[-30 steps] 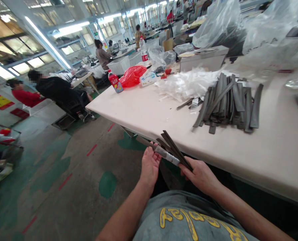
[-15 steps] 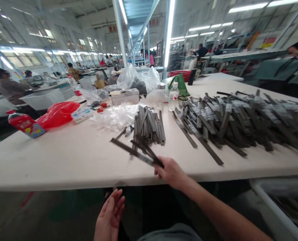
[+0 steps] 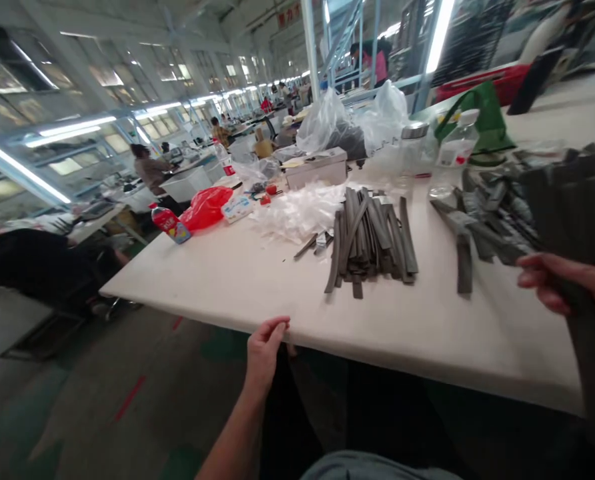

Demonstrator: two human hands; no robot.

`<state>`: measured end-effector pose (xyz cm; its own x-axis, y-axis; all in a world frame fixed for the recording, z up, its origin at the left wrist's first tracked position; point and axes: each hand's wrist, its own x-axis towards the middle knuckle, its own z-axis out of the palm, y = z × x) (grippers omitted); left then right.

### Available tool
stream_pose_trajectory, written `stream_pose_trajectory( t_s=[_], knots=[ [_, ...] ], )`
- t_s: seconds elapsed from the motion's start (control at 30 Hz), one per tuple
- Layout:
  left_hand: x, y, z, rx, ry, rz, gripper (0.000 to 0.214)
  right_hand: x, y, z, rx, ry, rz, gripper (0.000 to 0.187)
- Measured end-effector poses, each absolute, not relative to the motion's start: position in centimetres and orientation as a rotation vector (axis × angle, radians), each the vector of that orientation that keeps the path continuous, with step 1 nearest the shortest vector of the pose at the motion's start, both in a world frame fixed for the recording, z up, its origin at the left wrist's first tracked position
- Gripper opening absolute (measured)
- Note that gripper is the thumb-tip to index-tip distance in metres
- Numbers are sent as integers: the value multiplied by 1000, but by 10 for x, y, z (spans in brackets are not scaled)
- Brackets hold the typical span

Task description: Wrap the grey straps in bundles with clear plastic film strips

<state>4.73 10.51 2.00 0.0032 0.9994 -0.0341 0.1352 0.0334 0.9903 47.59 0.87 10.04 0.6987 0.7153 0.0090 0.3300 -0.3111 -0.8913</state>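
Note:
My left hand (image 3: 266, 350) is at the table's front edge, thumb and fingertips pressed together, with nothing visible between them. At the far right, my right hand (image 3: 572, 280) closes around dark grey flat strips (image 3: 590, 353), which run down past the table edge; blur and the frame edge hide part of this grip. Behind that hand, a heap of similar strips (image 3: 497, 233) with pale wrapped bands covers the table's right side. Between my hands, a smaller pile of grey strips (image 3: 370, 240) lies on the pale tabletop (image 3: 217, 287).
White plastic pieces (image 3: 302, 210) lie left of the small pile. Farther back stand a white box (image 3: 317, 170), a clear bottle (image 3: 457, 150) and a green bag (image 3: 482, 123). A red bottle (image 3: 170, 223) and a red plastic bag (image 3: 207, 208) sit at the left. People work behind.
The view has turned left. My right hand has moved right with strips, from before the small pile to the large heap. My left hand has risen to the table edge, its fingers closing.

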Motion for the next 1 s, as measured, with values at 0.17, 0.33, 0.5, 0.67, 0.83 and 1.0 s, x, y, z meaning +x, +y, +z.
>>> stream_pose_trajectory(
  t_s=[0.17,0.33,0.5,0.67,0.83,1.0],
  knots=[
    [73,182,39,1724,1285,1095,18,430,-3,51,-1723,-653,982,45],
    [140,238,40,2139,1212,944,15,429,-5,36,-1742,-697,945,44],
    [183,257,23,2544,1354,655,8,436,-6,31,-1697,-712,947,51],
    [182,248,30,2582,1269,750,13,435,-7,31,-1666,-708,946,48],
    [171,199,55,2460,1118,1022,8,411,3,31,-1621,-777,953,47],
    [159,131,57,2277,946,987,9,356,36,34,-1488,-863,1144,45]
  ],
)
